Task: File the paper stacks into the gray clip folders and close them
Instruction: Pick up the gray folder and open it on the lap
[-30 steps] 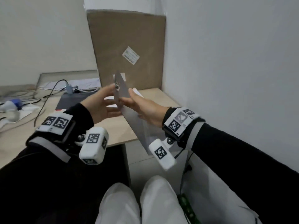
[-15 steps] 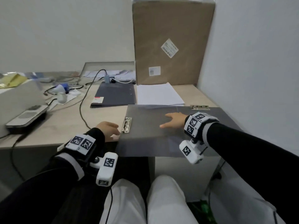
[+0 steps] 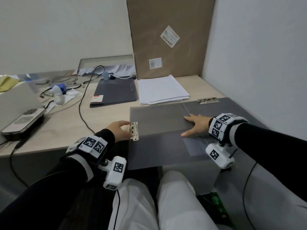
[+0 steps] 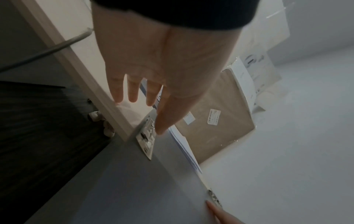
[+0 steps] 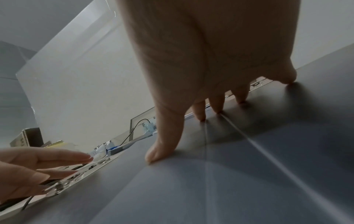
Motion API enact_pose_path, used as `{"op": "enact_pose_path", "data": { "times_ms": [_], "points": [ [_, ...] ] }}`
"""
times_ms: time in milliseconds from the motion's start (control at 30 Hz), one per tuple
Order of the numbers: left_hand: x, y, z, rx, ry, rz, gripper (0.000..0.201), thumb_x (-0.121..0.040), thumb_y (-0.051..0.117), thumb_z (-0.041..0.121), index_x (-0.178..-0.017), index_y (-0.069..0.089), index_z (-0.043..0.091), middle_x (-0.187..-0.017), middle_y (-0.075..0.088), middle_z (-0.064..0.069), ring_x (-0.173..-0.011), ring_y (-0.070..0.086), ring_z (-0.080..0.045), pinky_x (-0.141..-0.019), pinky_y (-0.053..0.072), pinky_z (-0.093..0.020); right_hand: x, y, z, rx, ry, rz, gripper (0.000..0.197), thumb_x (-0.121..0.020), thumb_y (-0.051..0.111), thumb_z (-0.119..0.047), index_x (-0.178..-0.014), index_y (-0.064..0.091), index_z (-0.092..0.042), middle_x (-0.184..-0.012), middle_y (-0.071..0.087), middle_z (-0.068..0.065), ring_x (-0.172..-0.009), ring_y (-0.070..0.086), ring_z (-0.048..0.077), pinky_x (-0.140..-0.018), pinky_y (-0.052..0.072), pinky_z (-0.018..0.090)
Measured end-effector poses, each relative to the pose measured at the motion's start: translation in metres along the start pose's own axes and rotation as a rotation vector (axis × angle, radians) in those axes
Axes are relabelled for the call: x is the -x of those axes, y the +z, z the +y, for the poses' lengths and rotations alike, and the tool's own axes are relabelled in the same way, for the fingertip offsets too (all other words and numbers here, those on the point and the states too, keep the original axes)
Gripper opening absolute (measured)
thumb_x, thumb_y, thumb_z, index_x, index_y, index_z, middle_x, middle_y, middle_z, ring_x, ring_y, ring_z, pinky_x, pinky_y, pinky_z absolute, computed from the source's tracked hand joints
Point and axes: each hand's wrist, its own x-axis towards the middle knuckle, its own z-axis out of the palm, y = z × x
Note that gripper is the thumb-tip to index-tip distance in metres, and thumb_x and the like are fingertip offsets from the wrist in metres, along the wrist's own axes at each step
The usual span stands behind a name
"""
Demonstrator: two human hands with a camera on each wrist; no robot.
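Head view: gray clip folder (image 3: 159,123) lying open and flat on the desk (image 3: 66,127) at its near right corner, near edge overhanging. Right hand (image 3: 196,124) pressed palm-down on the folder's middle, fingers straight and spread. Left hand (image 3: 118,131) at the folder's left edge, fingertips touching the metal clip (image 3: 134,131); fingers loosely extended, nothing pinched. Second metal clip (image 3: 208,100) at the folder's far right edge. White paper stack (image 3: 162,92) just behind the folder, touching its far edge. Closed dark folder (image 3: 114,92) left of the stack. Brown cardboard box (image 3: 167,35) upright against the wall behind.

Left wrist view: left hand (image 4: 153,63) with fingers straight and apart, thumb tip over the metal clip (image 4: 146,136). Paper stack (image 4: 184,145) edge-on beyond.

Right wrist view: right hand (image 5: 201,60) with thumb and fingertips planted on the gray folder (image 5: 239,174). Left hand (image 5: 28,166) at lower left, fingers resting on the clip (image 5: 76,177).
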Motion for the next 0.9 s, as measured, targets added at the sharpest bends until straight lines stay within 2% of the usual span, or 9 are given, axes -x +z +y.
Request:
{"op": "enact_pose_path", "data": {
  "times_ms": [167,367,467,567,667,733,900],
  "points": [
    [0.000,0.009,0.004,-0.167,0.077,-0.026,0.071,-0.078,0.072,0.015,-0.142,0.042,0.019,-0.146,0.044,-0.008,-0.136,0.040,-0.023,-0.110,0.030,-0.028,0.009,-0.001,0.012,-0.006,0.001,0.005,0.103,-0.073,0.064,-0.064,-0.152,0.008,-0.032,-0.162,0.001,-0.002,-0.150,-0.002,0.027,-0.121,0.004,0.043],
    [-0.008,0.010,0.014,-0.516,0.155,-0.164,0.085,-0.082,0.067,0.033,-0.151,0.019,0.018,-0.160,0.013,0.000,-0.147,0.018,-0.020,-0.119,0.017,-0.030,0.008,-0.008,-0.011,-0.077,-0.058,0.073,0.086,-0.083,0.064,-0.048,-0.150,0.025,-0.012,-0.158,0.025,0.004,-0.145,0.026,0.019,-0.115,0.020,0.026],
    [-0.012,0.004,0.014,-0.578,0.112,-0.201,0.089,-0.079,0.068,0.044,-0.151,0.019,0.024,-0.158,0.023,-0.002,-0.145,0.023,-0.022,-0.116,0.021,-0.032,0.000,-0.011,-0.032,-0.108,-0.132,0.106,0.084,-0.083,0.065,-0.045,-0.150,0.027,-0.012,-0.156,0.030,0.003,-0.144,0.030,0.018,-0.115,0.022,0.026],
    [-0.014,-0.001,0.011,-0.535,0.112,-0.240,0.094,-0.074,0.074,0.042,-0.150,0.020,0.028,-0.155,0.029,0.000,-0.142,0.029,-0.021,-0.113,0.023,-0.029,-0.013,-0.008,-0.049,-0.086,-0.169,0.108,0.085,-0.084,0.063,-0.048,-0.151,0.022,-0.016,-0.158,0.024,0.004,-0.146,0.023,0.021,-0.117,0.018,0.029],
    [-0.018,-0.004,0.006,-0.507,0.133,-0.234,0.095,-0.072,0.076,0.037,-0.149,0.023,0.027,-0.155,0.031,0.002,-0.142,0.029,-0.019,-0.114,0.021,-0.028,-0.023,0.000,-0.056,-0.006,-0.155,0.031,0.089,-0.084,0.059,-0.053,-0.153,0.012,-0.023,-0.162,0.007,0.004,-0.150,0.003,0.029,-0.120,0.007,0.040],
    [-0.020,-0.003,0.004,-0.495,0.154,-0.212,0.093,-0.071,0.078,0.035,-0.148,0.027,0.025,-0.153,0.034,0.002,-0.141,0.032,-0.018,-0.114,0.023,-0.027,-0.028,0.004,-0.055,0.012,-0.149,-0.033,0.091,-0.084,0.058,-0.055,-0.153,0.008,-0.026,-0.162,0.001,0.003,-0.149,-0.005,0.031,-0.121,0.004,0.046],
    [-0.026,0.003,0.002,-0.541,0.172,-0.148,0.090,-0.067,0.081,0.037,-0.144,0.036,0.024,-0.148,0.039,0.003,-0.137,0.037,-0.018,-0.114,0.025,-0.027,-0.036,0.008,-0.053,-0.013,-0.153,-0.041,0.092,-0.081,0.060,-0.056,-0.153,0.009,-0.027,-0.162,-0.001,0.001,-0.149,-0.007,0.031,-0.121,0.003,0.047]
  ]
}}
